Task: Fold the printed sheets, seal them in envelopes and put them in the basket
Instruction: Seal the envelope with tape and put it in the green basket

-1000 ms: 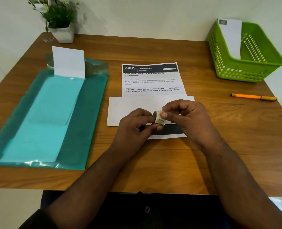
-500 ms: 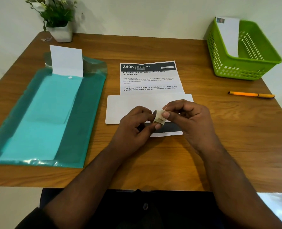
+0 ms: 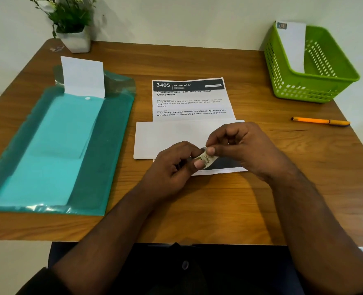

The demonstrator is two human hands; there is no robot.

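Pinching stamp (image 3: 205,159), both hands (image 3: 243,145)

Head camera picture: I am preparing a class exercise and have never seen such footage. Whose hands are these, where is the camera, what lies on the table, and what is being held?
No machine here: a person wears the camera on their head, looking down at their own hands. The left hand and right hand together pinch a small stamp-like sticker above a white envelope and a printed sheet. On the wooden table also lie a teal plastic folder, an orange pen and a potted plant. A green basket already holds one envelope.
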